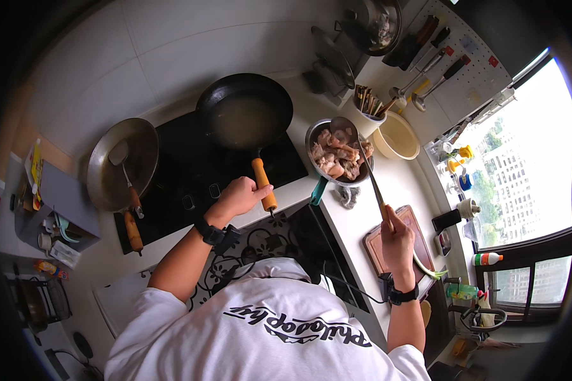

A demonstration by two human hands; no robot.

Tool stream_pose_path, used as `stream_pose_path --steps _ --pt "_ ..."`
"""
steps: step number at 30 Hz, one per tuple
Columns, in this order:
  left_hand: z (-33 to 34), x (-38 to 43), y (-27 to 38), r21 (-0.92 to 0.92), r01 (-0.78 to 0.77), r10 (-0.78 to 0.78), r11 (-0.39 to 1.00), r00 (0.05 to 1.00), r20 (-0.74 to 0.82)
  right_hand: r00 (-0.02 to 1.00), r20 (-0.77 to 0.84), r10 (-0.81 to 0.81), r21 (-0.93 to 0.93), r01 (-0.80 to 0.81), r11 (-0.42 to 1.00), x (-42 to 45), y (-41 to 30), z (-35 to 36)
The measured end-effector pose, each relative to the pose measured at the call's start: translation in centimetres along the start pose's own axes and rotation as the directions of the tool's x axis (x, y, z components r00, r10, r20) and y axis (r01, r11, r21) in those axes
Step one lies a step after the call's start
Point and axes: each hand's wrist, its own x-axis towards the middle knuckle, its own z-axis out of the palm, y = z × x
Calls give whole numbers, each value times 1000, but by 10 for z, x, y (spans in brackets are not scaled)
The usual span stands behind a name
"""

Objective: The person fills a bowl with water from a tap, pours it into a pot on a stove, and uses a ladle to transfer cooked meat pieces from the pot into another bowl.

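My left hand [238, 195] is at the wooden handle [263, 183] of a dark wok [267, 88], its thumb across the handle and its fingers curled, partly hidden. Cloudy liquid [242, 123] lies in this wok on the black cooktop [176, 152]. In my right hand [398, 238] is the wooden grip of a long metal ladle or turner [374, 183]. Its dark head is over a metal pan [309, 143] with a teal handle [319, 191]. Pale chunks of meat [334, 155], some with bone, fill that pan.
A second wok [97, 178] holding a turner [127, 178] stands left. Near the meat are a cream bowl [395, 138], a chopsticks holder [364, 121] and a grey cloth [348, 196]. A wooden cutting board [372, 243] bears scallion [426, 270]. Utensils hang from a pegboard [481, 71].
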Motion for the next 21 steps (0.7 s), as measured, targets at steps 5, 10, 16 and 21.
stream_pose_path --steps 5,10,16,21 --pt "1 3 2 4 13 -13 1000 1000 -1 991 -105 -88 -117 76 990 -9 7 8" --pt "-6 -6 7 22 31 -31 999 999 -17 997 -69 47 93 -40 995 -11 11 11" --pt "3 -4 1 -12 31 -31 999 1000 -3 988 142 64 414 -118 903 26 -16 20" --pt "1 -9 2 -6 47 -47 999 998 -31 931 91 -352 124 341 932 92 -81 77"
